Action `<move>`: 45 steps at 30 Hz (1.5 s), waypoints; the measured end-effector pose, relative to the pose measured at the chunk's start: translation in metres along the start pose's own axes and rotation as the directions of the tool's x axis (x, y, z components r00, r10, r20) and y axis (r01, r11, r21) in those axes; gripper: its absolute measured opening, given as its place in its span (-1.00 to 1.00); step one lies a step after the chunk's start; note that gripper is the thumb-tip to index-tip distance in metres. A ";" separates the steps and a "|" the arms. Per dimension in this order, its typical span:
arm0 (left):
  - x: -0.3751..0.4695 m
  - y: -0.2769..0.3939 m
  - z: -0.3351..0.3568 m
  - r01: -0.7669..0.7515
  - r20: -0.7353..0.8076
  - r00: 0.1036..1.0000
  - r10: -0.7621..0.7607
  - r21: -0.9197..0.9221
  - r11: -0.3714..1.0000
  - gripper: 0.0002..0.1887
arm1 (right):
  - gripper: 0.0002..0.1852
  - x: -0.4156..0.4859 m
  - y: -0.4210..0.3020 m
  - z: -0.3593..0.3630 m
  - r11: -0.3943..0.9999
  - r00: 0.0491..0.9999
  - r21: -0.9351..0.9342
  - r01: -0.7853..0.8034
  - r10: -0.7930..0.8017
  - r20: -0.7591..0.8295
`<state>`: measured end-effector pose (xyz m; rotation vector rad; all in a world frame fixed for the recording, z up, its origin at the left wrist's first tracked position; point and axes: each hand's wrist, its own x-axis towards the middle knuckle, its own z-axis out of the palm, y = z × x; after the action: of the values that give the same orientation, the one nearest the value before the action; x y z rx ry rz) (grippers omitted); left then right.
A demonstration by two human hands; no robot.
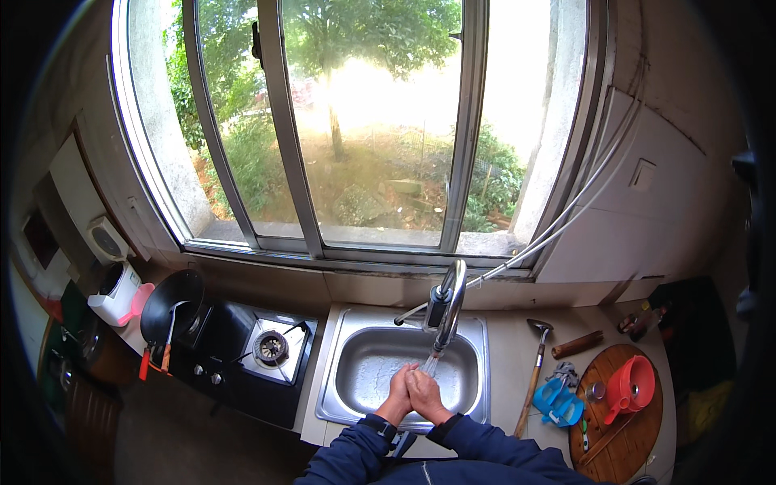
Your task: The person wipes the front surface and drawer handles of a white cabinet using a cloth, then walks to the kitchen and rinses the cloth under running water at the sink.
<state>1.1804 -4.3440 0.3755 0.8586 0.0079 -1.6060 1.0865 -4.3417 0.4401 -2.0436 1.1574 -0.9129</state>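
Note:
My left hand (397,391) and my right hand (427,393) are pressed together over the stainless steel sink (327,397). A stream of water (431,364) falls onto them from the chrome gooseneck faucet (459,291). The right hand partly covers the fingers of the left, so I cannot tell how the hidden fingers are bent. No object shows between the palms. Wet patches shine on the basin floor below.
Left of the sink is a gas stove (230,370) with a black wok (173,306) on it. To the right lie a wood-handled ladle (536,370), a blue plastic item (558,403) and a round wooden board (636,436) holding a red plastic scoop (627,388). A window (370,182) stands behind.

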 end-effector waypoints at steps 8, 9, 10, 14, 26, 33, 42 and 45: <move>-0.033 -0.006 0.045 -0.014 0.061 0.998 0.016 -0.034 0.999 -0.68 | -0.64 0.023 0.034 -0.011 0.960 0.998 -0.276 -0.038 0.020 -0.068; -0.034 -0.003 0.047 -0.024 0.044 0.999 0.025 -0.005 1.000 -0.69 | -0.65 0.025 0.039 -0.008 0.965 0.992 -0.263 -0.008 -0.025 -0.122; -0.034 -0.001 0.047 -0.038 0.041 0.998 0.037 0.012 0.999 -0.71 | -0.65 0.023 0.043 -0.004 0.973 0.986 -0.172 -0.152 0.137 -0.098; -0.024 -0.004 0.036 -0.059 -0.036 0.997 0.063 0.102 0.993 -0.74 | -0.60 0.017 0.054 0.011 0.626 0.882 0.635 -0.452 0.419 0.215; 0.004 -0.007 0.022 -0.299 0.085 0.881 0.466 0.863 0.407 -0.44 | -0.71 0.020 0.046 -0.009 -0.169 0.600 0.741 -0.650 0.486 0.636; -0.008 0.013 0.022 -0.154 -0.010 0.856 0.516 0.949 0.275 -0.28 | -0.76 0.015 0.040 -0.008 0.097 0.665 0.723 -0.684 0.491 0.563; -0.011 -0.014 0.030 -0.113 -0.160 0.965 0.209 0.466 0.877 -0.43 | -0.81 0.016 0.068 0.020 0.775 0.870 0.499 -0.387 0.487 -0.081; 0.000 -0.014 0.022 -0.176 -0.193 0.916 0.351 0.594 0.785 -0.47 | -0.70 0.014 0.053 0.016 0.882 0.910 0.344 -0.324 0.390 -0.143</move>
<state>1.1566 -4.3507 0.3849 1.4913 -0.3881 -1.2001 1.0799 -4.3747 0.3938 -1.4418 1.3490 -1.0604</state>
